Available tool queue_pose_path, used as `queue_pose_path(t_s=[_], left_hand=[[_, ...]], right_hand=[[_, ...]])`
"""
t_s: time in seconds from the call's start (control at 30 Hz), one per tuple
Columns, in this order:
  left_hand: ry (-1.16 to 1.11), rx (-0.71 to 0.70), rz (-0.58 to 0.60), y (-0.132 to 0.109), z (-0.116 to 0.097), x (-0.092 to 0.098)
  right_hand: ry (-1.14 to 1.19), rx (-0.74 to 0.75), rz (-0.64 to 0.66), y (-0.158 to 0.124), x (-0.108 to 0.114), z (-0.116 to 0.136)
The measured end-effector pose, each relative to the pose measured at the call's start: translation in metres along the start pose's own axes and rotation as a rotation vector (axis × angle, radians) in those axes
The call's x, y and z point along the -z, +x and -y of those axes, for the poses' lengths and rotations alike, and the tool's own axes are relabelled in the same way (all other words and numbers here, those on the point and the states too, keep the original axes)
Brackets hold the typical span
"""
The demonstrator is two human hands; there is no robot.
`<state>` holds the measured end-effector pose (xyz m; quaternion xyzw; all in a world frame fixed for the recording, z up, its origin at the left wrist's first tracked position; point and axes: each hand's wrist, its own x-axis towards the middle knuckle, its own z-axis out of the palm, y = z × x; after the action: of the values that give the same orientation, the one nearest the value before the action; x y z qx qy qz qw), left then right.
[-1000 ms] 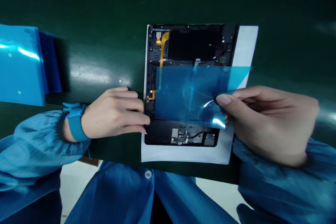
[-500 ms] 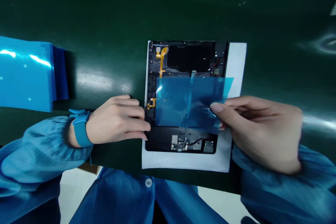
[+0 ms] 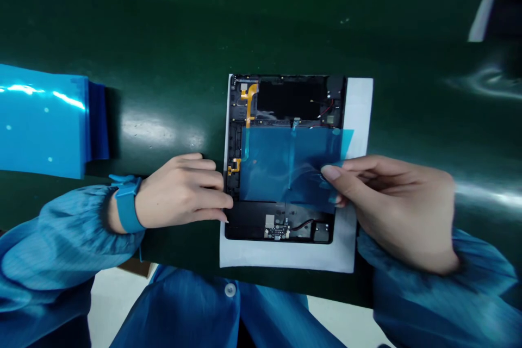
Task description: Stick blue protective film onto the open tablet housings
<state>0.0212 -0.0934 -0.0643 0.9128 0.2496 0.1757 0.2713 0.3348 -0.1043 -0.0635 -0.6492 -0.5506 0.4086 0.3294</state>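
Observation:
An opened tablet (image 3: 248, 220), its inner parts exposed, lies on a white sheet (image 3: 359, 114). Across its middle is a translucent blue film (image 3: 269, 166), with one corner sticking out past the tablet's right edge. My right hand (image 3: 402, 204) pinches the film's right side between thumb and fingers. The fingertips under the film are partly hidden. With fingers bent, my left hand (image 3: 185, 190) holds the tablet by its left edge, near the lower corner. Orange flat cables (image 3: 250, 100) run down the tablet's left side, and a small circuit board (image 3: 277, 228) sits at its bottom.
A stack of shiny blue films (image 3: 41, 125) lies to the left on the dark green table (image 3: 171, 49). At the top right a pale strip (image 3: 485, 2) borders something dark. The table's near edge runs just in front of my body.
The view has shifted slightly, and the pale strip now shows at the top right. Both hands keep their hold, and the film stays nearly in the same place over the tablet.

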Motion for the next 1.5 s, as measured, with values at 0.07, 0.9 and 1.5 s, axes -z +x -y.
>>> queue_pose_path(t_s=[0.07,0.9,1.5], left_hand=[[-0.002,-0.001,0.0,0.0,0.0,0.0],[0.358,0.09,-0.045,0.007,-0.009,0.002],[0.485,0.13,0.216,0.102,-0.029,-0.022]], right_hand=[[-0.002,-0.003,0.009,0.0,0.0,0.001],[0.24,-0.027,0.069,0.001,-0.002,-0.001],[0.331,0.202,-0.114,0.004,-0.009,-0.012]])
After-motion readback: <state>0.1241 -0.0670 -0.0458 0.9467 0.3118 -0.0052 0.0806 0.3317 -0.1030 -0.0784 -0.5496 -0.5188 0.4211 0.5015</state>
